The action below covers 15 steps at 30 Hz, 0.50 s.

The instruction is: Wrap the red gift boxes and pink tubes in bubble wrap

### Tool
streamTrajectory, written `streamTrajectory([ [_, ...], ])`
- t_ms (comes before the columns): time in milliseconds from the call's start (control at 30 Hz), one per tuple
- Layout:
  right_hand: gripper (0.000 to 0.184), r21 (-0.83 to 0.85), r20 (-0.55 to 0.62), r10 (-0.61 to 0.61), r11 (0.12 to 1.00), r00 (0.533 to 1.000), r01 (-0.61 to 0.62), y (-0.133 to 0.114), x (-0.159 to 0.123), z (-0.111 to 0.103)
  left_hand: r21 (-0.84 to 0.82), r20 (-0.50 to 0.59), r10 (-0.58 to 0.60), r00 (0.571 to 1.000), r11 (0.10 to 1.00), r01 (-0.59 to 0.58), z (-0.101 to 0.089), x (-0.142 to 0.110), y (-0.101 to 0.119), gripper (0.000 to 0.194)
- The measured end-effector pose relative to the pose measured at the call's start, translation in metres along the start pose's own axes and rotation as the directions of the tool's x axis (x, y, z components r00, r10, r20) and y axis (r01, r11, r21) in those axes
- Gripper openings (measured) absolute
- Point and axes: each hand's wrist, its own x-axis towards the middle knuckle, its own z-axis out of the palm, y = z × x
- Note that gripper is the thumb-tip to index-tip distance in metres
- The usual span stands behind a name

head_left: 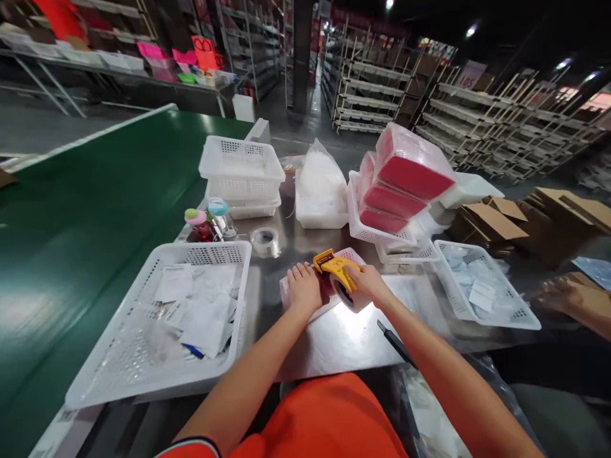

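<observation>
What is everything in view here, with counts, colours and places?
Handheld tape dispenser: one, yellow, right hand.
Flat wrapped package: one, reddish, under left hand.
Metal tabletop: one, silver, centre.
Round tape roll: one, pale, tabletop.
Slim cutter: one, black, tabletop right.
Perforated plastic baskets: several, white, left, back, right.
Paper sheets: several, white, in left basket.
Lidded bottles: two, pink and blue tops, behind left basket.
Wrapped blocks: several, pink, back right.
Conveyor belt: one, green, far left.
Cardboard pieces: several, brown, right.
Shelving racks: several, pale, background.
Another person's hand: one, blurred, right edge.
Left hand: one, bare, on package.
Right hand: one, bare, gripping dispenser.
</observation>
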Motion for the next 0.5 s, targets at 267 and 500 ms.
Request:
streamTrajectory([
  [267,0.04,-0.035,-0.002,0.165,0.986,0.986,-0.165,0.112,-0.114,-0.01,-0.022,0.098,0.007,0.995,1.0,-0.004,-0.014,0.009,-0.001,0.122],
  [500,0.042,-0.123,-0.004,0.225,0.967,0.974,-0.223,0.123,-0.053,0.056,0.062,0.128,0.047,0.991,0.997,-0.055,-0.012,0.005,0.001,0.119],
])
